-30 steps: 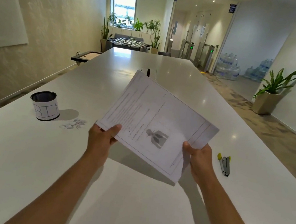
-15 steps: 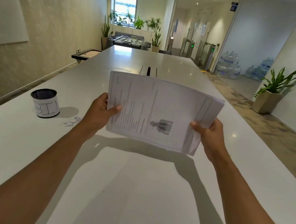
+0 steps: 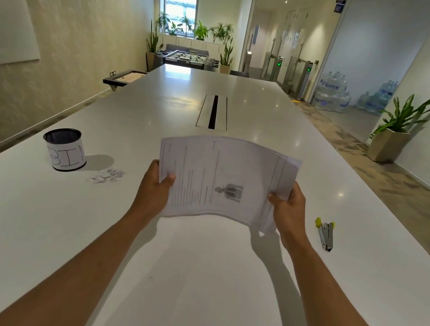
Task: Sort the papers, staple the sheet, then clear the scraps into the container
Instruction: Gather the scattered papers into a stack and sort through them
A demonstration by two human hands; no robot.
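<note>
A stack of printed papers (image 3: 222, 178) stands on its lower edge on the white table (image 3: 188, 285), bowed a little, with a small figure printed on the front sheet. My left hand (image 3: 153, 189) grips its left edge and my right hand (image 3: 289, 211) grips its right edge. At the back right the sheets are slightly fanned. A grey stapler with yellow ends (image 3: 326, 234) lies on the table right of my right hand. Torn paper scraps (image 3: 106, 176) lie left of my left hand, beside a dark can labelled BIN (image 3: 65, 150).
A cable slot (image 3: 213, 112) runs along the table's middle beyond the papers. The table's left edge passes close behind the can. A potted plant (image 3: 393, 134) stands on the floor to the right.
Both hands swung the stack from a slanted hold above the table to square in front of me, then lowered it until its bottom edge met the table.
</note>
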